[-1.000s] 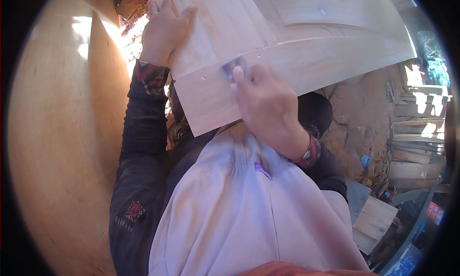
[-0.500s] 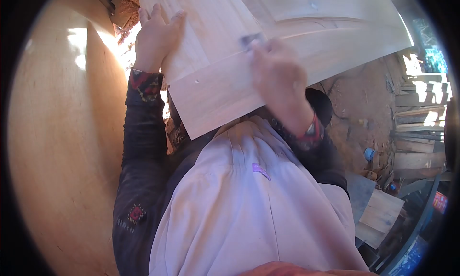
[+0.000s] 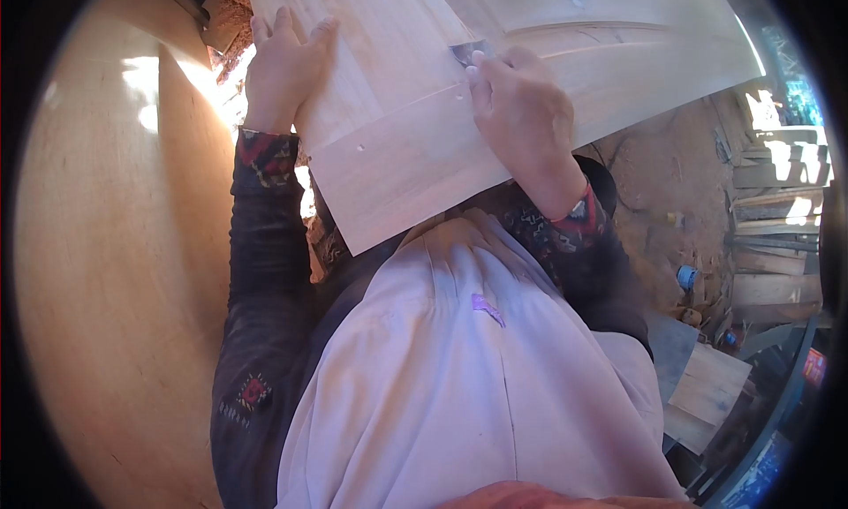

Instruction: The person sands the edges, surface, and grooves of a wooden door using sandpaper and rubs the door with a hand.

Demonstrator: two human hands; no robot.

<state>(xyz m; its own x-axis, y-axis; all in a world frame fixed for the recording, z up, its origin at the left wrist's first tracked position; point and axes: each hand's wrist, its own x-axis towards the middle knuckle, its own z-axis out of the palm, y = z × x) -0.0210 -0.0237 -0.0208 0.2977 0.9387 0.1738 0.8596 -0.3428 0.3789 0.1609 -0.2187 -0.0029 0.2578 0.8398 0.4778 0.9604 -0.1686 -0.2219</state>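
A pale wooden panel door [image 3: 389,173] lies across my lap, its near corner pointing toward me. My left hand [image 3: 284,72] rests on the door's left edge with the fingers spread. In my right hand [image 3: 528,112] is a small putty knife [image 3: 468,52], its dark flat blade against the wood near the joint beside the recessed panel. The handle is mostly hidden in my fingers. Two small pale spots mark the wood between my hands.
A large plywood sheet [image 3: 115,271] stands along my left side. To the right, stacked wooden strips [image 3: 777,213] lie on the brown ground. A blue-and-white round item [image 3: 686,278] and flat board offcuts [image 3: 707,385] are nearer to me.
My right hand with the putty knife has shifted slightly up and to the right across the door. The left hand stays in almost the same place.
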